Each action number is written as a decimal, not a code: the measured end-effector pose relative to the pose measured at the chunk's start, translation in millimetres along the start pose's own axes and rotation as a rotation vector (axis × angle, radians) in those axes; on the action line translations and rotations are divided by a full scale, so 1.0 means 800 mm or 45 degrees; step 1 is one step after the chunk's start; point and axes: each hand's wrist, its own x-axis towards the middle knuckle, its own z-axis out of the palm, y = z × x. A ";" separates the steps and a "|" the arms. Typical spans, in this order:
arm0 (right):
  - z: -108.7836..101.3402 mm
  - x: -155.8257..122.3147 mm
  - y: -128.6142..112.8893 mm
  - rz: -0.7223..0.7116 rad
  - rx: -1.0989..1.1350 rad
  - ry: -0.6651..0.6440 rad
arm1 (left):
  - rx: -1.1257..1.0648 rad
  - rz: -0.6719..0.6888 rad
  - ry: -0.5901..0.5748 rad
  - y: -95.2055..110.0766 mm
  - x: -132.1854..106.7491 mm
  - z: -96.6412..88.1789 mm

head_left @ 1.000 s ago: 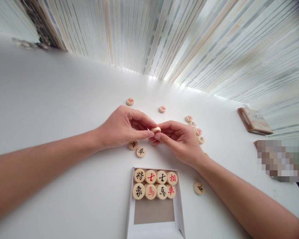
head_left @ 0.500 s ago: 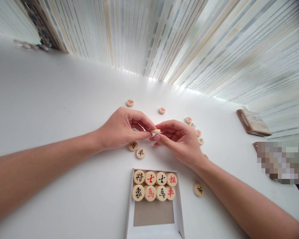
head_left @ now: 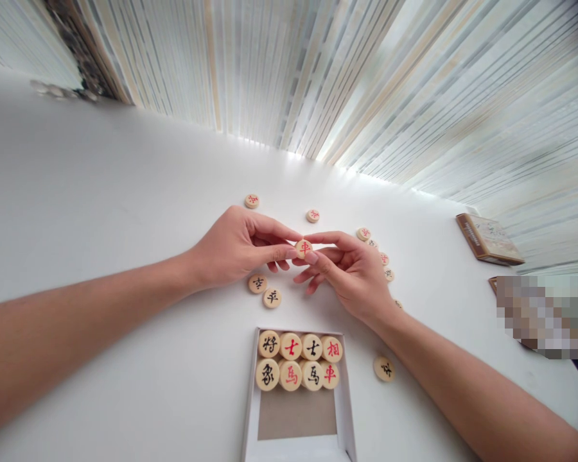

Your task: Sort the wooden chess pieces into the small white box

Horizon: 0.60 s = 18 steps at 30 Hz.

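- White worktop [head_left: 101, 192], bare on its left side.
- Open white box [head_left: 347, 417] at the near edge, with eight wooden pieces [head_left: 298, 359] in two rows.
- Two loose pieces [head_left: 264, 290] lie just beyond the box, and a single piece [head_left: 384, 368] lies to its right.
- Scattered pieces [head_left: 312, 215] lie toward the far edge.
- Flat printed carton [head_left: 489, 239] near the right edge.
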 end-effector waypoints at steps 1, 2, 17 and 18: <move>0.000 0.000 0.000 0.010 0.008 0.001 | -0.005 -0.002 0.002 0.000 0.000 0.000; 0.000 0.001 0.000 0.017 0.018 0.000 | -0.012 -0.005 0.006 0.000 0.001 0.000; -0.002 0.003 -0.002 0.020 0.026 -0.009 | -0.012 -0.027 -0.008 -0.003 0.002 -0.002; -0.002 0.003 -0.002 0.015 0.028 -0.010 | -0.007 -0.022 -0.009 -0.003 0.002 -0.002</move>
